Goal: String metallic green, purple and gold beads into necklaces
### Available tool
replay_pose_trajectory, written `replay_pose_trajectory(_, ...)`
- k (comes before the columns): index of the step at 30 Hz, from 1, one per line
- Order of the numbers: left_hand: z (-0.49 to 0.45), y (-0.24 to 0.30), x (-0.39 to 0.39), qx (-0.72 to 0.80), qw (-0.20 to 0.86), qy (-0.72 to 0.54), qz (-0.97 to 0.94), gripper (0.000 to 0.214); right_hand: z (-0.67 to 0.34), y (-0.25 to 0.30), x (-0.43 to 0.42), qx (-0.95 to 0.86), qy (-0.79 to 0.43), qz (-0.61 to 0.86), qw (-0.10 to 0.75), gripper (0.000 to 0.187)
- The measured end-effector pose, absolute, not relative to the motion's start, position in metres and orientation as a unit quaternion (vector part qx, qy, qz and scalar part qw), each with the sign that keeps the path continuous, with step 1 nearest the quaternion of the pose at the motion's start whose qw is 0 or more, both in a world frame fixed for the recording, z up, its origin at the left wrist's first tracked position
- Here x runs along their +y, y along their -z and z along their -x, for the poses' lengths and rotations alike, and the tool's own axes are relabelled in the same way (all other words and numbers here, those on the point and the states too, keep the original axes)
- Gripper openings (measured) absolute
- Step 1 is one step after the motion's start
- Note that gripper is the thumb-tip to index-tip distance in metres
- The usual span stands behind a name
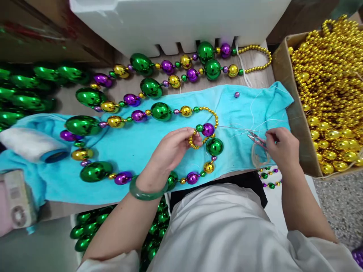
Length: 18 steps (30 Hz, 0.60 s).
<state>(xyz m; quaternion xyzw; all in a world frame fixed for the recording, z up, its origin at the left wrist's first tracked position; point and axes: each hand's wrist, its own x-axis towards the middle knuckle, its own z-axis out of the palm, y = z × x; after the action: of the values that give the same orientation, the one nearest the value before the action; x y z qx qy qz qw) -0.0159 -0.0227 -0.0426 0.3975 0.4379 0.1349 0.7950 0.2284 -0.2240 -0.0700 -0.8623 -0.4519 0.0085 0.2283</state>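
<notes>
On a turquoise towel (136,147) lies a necklace of green (160,112), purple and gold beads, ending in small gold beads. My left hand (172,147), with a green bangle on its wrist, is closed on the small gold bead strand (195,145), beside a purple bead (208,129). A thin straight line, needle or taut thread, runs right from there. My right hand (280,145) is closed around what look like small thread snips (256,139), blades pointing left, near loose white thread (252,113). A clear ring (260,155) lies below them.
Another bead necklace (150,87) lies behind the towel, by a white bin (181,26). A cardboard box (286,75) of gold beads stands right. At left are a white thread cone (31,143) and green beads (31,100). One purple bead (237,95) lies loose.
</notes>
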Motion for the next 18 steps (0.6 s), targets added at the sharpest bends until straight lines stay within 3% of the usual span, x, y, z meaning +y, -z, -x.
replay_pose_trajectory(7,0.011,0.033,-0.030,0.437,0.778,-0.153,-0.424,0.018,-0.206,0.079,-0.191,-0.546,-0.022,0.797,0.255,0.018)
replay_pose_trajectory(14,0.015,0.021,-0.035,0.445,0.753,-0.171,-0.454,0.021,-0.210,0.069,-0.133,-0.562,-0.068,0.812,0.144,0.026)
replay_pose_trajectory(18,0.018,0.021,-0.035,0.439,0.756,-0.189,-0.447,0.021,-0.214,0.058,-0.125,-0.603,-0.154,0.782,0.021,0.023)
